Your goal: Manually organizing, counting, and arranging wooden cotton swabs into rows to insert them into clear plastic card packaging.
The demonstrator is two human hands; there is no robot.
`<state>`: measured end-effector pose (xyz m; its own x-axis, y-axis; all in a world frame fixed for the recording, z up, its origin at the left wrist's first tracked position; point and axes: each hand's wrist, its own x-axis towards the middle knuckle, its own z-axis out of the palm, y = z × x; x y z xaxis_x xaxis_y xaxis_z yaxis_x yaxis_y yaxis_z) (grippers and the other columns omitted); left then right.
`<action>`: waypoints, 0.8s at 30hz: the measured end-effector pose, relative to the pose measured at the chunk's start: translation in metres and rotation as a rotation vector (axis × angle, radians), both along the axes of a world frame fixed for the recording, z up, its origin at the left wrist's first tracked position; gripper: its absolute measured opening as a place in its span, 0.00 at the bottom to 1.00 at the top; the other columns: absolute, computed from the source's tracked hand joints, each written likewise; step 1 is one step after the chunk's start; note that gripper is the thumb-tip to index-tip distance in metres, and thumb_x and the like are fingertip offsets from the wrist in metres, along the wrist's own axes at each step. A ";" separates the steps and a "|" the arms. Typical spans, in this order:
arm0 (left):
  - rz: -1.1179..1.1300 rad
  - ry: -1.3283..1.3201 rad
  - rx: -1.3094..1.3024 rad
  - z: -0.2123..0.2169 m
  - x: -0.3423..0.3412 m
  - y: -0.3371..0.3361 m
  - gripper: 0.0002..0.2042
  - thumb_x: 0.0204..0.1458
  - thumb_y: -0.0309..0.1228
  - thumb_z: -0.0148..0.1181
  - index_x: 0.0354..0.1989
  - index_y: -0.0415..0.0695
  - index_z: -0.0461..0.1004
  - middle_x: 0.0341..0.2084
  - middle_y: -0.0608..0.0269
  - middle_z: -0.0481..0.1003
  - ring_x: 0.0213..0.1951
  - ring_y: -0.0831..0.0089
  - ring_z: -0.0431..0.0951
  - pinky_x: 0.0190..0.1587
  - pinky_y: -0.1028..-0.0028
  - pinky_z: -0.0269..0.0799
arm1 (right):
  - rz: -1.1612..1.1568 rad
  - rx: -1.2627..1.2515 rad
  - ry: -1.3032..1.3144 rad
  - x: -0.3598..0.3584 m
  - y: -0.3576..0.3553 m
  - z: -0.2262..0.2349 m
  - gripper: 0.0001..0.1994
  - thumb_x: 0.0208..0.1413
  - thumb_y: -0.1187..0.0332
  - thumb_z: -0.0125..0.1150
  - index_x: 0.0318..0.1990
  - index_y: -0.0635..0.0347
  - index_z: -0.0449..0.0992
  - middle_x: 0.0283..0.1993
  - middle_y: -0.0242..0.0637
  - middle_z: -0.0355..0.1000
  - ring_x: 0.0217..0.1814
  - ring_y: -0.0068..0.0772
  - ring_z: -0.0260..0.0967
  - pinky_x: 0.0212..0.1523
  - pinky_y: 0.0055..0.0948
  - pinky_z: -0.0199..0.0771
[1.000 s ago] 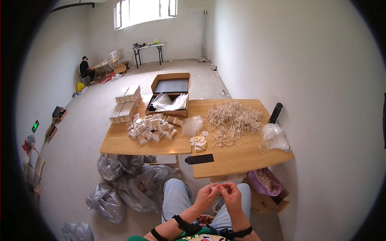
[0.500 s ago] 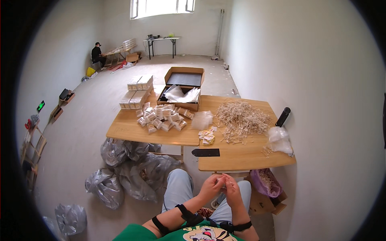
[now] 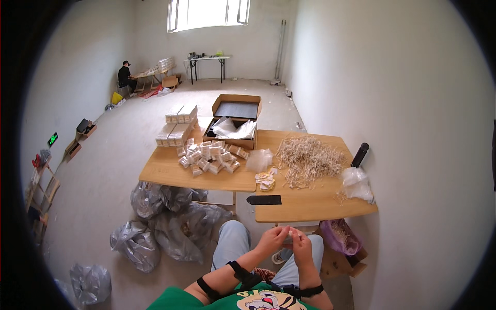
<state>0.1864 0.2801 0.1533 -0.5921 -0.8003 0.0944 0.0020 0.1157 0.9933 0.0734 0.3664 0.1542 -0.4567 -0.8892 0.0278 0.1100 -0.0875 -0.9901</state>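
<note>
- Between the bent fingers of the left hand and the right hand, pinched almost closed, was a small pale thing; its kind I could not tell.
- Ahead of the fingers, on the table, lay a black strip.
- Farther ahead were swabs; ahead to the left, packets.

Wears a vivid green top bearing a cartoon print in cream, black and red, with yellow lettering at the far edge. Has a narrow black strap around the left forearm, a wider black strap farther along, and a black band around the right forearm. Shows pale blue jeans and a dark-and-white shoe. Leaves left hand and right hand bare.
</note>
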 end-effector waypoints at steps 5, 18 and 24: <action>-0.019 -0.061 -0.001 -0.008 -0.002 -0.001 0.17 0.66 0.43 0.54 0.44 0.40 0.80 0.31 0.60 0.80 0.34 0.77 0.76 0.39 0.74 0.72 | 0.073 0.131 -0.065 -0.009 0.005 -0.010 0.21 0.72 0.55 0.47 0.61 0.60 0.72 0.58 0.36 0.73 0.54 0.27 0.73 0.42 0.28 0.82; -0.062 -0.010 0.193 -0.060 0.008 -0.010 0.12 0.68 0.35 0.53 0.47 0.40 0.77 0.40 0.68 0.78 0.43 0.81 0.74 0.50 0.79 0.68 | 0.064 0.193 -0.030 -0.002 -0.016 -0.068 0.24 0.71 0.51 0.46 0.59 0.61 0.73 0.51 0.35 0.76 0.49 0.27 0.75 0.36 0.28 0.83; -0.007 -0.049 0.351 -0.051 -0.015 -0.019 0.11 0.67 0.38 0.53 0.45 0.45 0.77 0.34 0.74 0.76 0.33 0.87 0.70 0.34 0.83 0.64 | -0.005 0.114 0.128 -0.012 -0.030 -0.081 0.23 0.71 0.52 0.45 0.58 0.63 0.74 0.47 0.39 0.78 0.50 0.25 0.75 0.38 0.24 0.77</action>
